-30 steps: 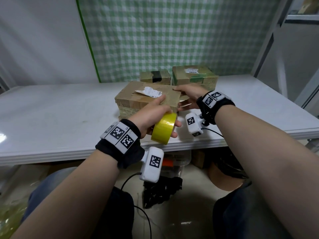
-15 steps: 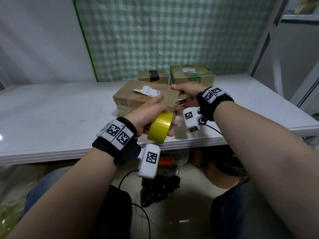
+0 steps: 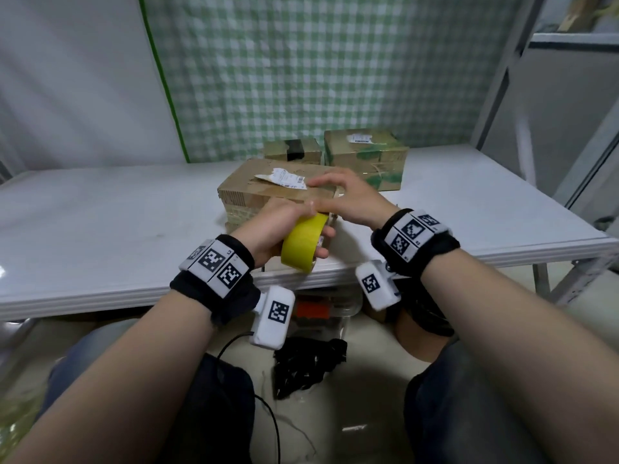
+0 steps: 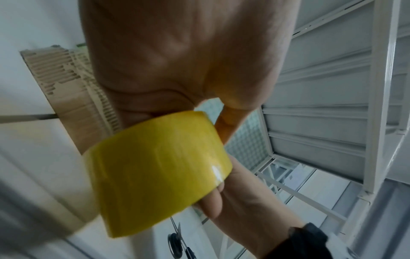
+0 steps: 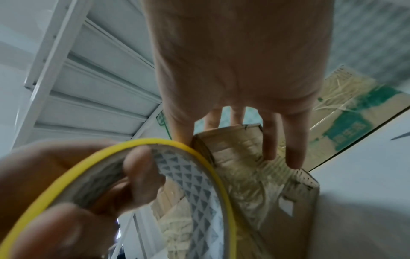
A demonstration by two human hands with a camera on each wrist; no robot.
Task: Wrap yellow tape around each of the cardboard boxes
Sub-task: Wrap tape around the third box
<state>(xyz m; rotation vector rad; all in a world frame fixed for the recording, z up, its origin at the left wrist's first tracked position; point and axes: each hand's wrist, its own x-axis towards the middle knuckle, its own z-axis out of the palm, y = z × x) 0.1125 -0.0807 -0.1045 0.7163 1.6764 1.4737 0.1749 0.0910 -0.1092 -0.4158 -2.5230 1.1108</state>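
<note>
Since a moment ago my right hand (image 3: 348, 199) has left the far corner of the nearest box (image 3: 268, 192) and come over its top, fingers now loose and spread, holding nothing. From the right wrist view the fingertips (image 5: 295, 157) reach past the box's near end, and whether they touch the cardboard I cannot tell. My left hand (image 3: 271, 226) grips the roll of yellow tape (image 3: 303, 241) as before, fingers hooked through its core and thumb across the outside, held just in front of the box's near face above the table edge (image 3: 134, 289). From the right wrist I see the roll's inner ring (image 5: 195, 177), printed with grey triangles, with a fingertip curled inside it.

That box lies on the white table, a torn white label (image 3: 283, 177) on its top. Straw-coloured tape already crosses its end. Behind it stand two more boxes: a small one with a black strip (image 3: 291, 150) and a bigger one with green print (image 3: 366, 155) to its right, both near the green checked cloth (image 3: 301, 61) on the wall. My right hand sits between me and the bigger box, hiding its lower left corner.

Scissors (image 4: 177, 243) lie on the table under my left wrist, seen only from that camera. Grey metal shelving (image 3: 569, 95) stands to the right. Below the table a black bundle (image 3: 308, 363) and a cable (image 3: 268, 413) lie on the floor between my knees.
</note>
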